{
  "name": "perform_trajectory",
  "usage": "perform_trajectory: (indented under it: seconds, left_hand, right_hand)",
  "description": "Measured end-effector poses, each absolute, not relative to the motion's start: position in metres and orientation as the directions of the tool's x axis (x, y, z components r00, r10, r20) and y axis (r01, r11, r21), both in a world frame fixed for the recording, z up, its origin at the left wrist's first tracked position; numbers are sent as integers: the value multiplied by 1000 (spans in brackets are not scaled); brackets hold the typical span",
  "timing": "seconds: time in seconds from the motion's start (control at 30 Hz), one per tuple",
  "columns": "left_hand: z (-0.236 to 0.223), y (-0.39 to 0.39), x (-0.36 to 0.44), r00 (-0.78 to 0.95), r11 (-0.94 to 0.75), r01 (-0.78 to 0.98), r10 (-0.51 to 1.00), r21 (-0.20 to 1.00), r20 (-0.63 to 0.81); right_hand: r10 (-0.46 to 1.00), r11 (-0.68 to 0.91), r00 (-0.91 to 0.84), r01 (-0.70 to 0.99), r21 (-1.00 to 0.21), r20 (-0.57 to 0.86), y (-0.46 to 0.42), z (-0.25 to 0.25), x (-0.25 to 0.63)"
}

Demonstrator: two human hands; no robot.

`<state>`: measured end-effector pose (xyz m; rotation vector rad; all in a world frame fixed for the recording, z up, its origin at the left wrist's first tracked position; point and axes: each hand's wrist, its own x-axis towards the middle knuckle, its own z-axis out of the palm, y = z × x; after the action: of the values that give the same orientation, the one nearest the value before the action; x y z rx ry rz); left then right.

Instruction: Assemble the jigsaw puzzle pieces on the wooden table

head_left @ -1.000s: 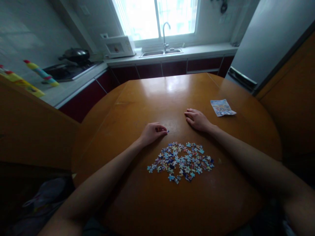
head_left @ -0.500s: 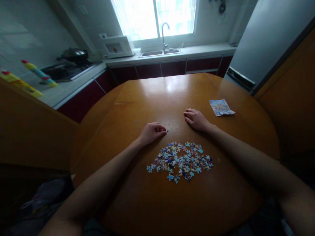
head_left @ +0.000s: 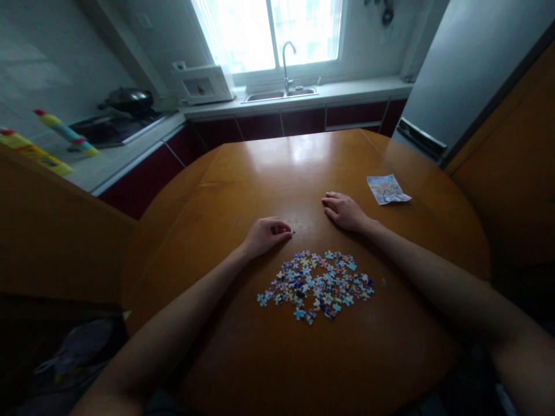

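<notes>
My left hand (head_left: 265,236) is closed in a pinch on a small puzzle piece (head_left: 293,232), just above the far left side of a loose pile of jigsaw pieces (head_left: 318,283). Only the piece's edge shows past my fingertips. Across from it, my right hand (head_left: 344,211) lies flat on the table with fingers stretched out, holding nothing. The pile, mostly light blue with darker and pink bits, spreads between my forearms. A creased printed sheet (head_left: 387,189) lies beyond my right hand, to its right.
The wooden table (head_left: 260,173) has a rounded edge. Behind it run a counter with a sink (head_left: 281,94), a white microwave (head_left: 206,85) and a stove with a pan (head_left: 130,99). Two yellow bottles (head_left: 65,132) stand at left. A grey fridge (head_left: 468,75) rises at right.
The view has shifted very slightly. Both hands keep their places on the table, and the left still pinches the puzzle piece.
</notes>
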<state>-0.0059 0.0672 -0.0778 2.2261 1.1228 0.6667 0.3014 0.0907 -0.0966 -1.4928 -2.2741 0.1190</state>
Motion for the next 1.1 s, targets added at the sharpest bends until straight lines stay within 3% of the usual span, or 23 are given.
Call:
perform_trajectory:
  seconds: [0.73,1.03,1.1]
  left_hand:
    - [-82,68,-6,516,-499,553,834,667,196]
    - [-69,63,-8,436,-449,412,861,793,261]
    - [-55,55,-11,501,-485,374,823,790,268]
  right_hand:
    - [887,432,-344,854,-291,309,90,-96,301]
    - [882,442,-351,847,-295,314,91,-98,303]
    - [884,439,-349,848,-298,310,91,-99,303]
